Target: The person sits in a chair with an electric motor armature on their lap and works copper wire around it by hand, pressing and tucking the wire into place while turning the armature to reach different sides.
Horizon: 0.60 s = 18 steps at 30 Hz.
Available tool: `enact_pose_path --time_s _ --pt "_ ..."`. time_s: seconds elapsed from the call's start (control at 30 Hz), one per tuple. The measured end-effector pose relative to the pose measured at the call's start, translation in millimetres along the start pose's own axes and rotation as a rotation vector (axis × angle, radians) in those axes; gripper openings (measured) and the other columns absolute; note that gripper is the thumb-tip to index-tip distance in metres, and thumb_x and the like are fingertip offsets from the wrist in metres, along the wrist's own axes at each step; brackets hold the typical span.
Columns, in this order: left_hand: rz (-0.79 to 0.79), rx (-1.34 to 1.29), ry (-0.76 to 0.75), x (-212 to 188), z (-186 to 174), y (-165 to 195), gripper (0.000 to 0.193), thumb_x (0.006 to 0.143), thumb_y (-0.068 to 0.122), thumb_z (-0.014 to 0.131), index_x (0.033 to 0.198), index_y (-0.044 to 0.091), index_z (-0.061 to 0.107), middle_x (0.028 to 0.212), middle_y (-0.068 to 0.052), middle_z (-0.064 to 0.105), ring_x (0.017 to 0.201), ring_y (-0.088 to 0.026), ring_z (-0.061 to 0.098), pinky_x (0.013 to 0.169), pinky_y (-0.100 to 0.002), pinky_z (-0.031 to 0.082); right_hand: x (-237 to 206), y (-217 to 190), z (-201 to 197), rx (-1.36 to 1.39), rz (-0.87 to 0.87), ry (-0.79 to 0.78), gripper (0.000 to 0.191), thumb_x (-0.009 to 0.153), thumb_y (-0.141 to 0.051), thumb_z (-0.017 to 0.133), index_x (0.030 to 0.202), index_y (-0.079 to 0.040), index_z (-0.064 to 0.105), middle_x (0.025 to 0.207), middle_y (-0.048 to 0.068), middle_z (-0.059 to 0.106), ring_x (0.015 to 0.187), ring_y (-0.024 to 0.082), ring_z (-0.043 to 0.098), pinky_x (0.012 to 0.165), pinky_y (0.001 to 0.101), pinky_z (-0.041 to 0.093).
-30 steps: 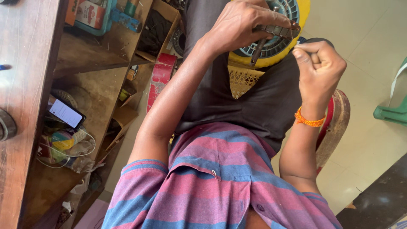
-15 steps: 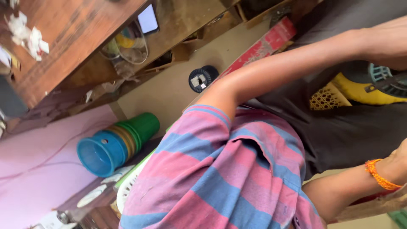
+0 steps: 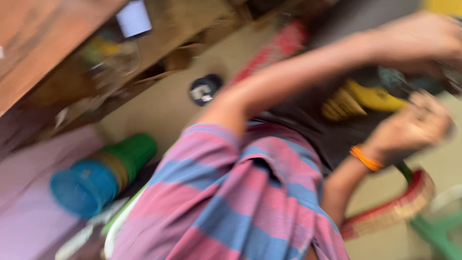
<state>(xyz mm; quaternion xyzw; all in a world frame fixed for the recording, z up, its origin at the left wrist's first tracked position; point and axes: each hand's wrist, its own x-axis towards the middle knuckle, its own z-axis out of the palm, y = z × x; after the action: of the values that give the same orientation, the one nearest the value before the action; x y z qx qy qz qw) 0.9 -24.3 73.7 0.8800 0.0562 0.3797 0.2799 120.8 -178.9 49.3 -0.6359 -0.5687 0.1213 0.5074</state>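
The picture is motion-blurred. My left hand (image 3: 423,38) reaches to the upper right and rests over a yellow fan-like device (image 3: 370,96) with a dark round grille, which lies on my dark-clothed lap (image 3: 298,120). My right hand (image 3: 418,127), with an orange band at the wrist, hovers just below the device with its fingers curled. The blur hides whether it holds anything. My pink and blue striped sleeve (image 3: 240,192) fills the lower middle.
A wooden shelf unit (image 3: 57,38) runs across the upper left with a small lit screen (image 3: 134,18) on it. A black round object (image 3: 204,89) and nested blue and green cups (image 3: 96,175) lie on the floor. A red-rimmed seat (image 3: 399,207) and green furniture (image 3: 433,231) are at lower right.
The camera has swung left and down, then slightly back, bringing the floor and cups into view. My right hand has come in close under the yellow device. My left hand stays on it.
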Motion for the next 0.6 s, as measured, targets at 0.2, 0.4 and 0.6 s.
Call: enact_pose_path --time_s 0.2,0.4,0.6 --pt "-0.032 -0.3 -0.296 13 26 -31 0.046 0.098 0.002 0.068 0.143 0.009 0.066 0.137 -0.015 0.067 0.123 -0.035 0.065 0.103 -0.042 0.05 -16 22 -10 0.001 0.156 0.1 0.003 0.101 0.002 0.07 0.099 0.001 0.07 0.094 0.006 0.071 0.082 0.011 0.064 0.076 0.0283 0.055" --pt "-0.035 -0.273 -0.41 28 24 -50 0.051 0.091 0.004 0.072 0.141 0.014 0.066 0.132 -0.011 0.071 0.114 -0.031 0.069 0.097 -0.039 0.054 -20 23 -7 0.114 0.315 0.161 0.008 0.101 0.002 0.073 0.108 0.005 0.072 0.091 0.0 0.066 0.07 0.001 0.042 0.06 0.0209 0.038" --pt "-0.032 -0.071 -0.33 32 11 -28 0.044 0.092 0.009 0.073 0.135 0.015 0.069 0.129 -0.007 0.069 0.113 -0.029 0.067 0.091 -0.041 0.054 -17 14 -10 0.077 0.33 0.111 0.012 0.104 -0.002 0.07 0.114 0.004 0.073 0.092 0.0 0.068 0.072 0.001 0.049 0.061 0.0208 0.042"
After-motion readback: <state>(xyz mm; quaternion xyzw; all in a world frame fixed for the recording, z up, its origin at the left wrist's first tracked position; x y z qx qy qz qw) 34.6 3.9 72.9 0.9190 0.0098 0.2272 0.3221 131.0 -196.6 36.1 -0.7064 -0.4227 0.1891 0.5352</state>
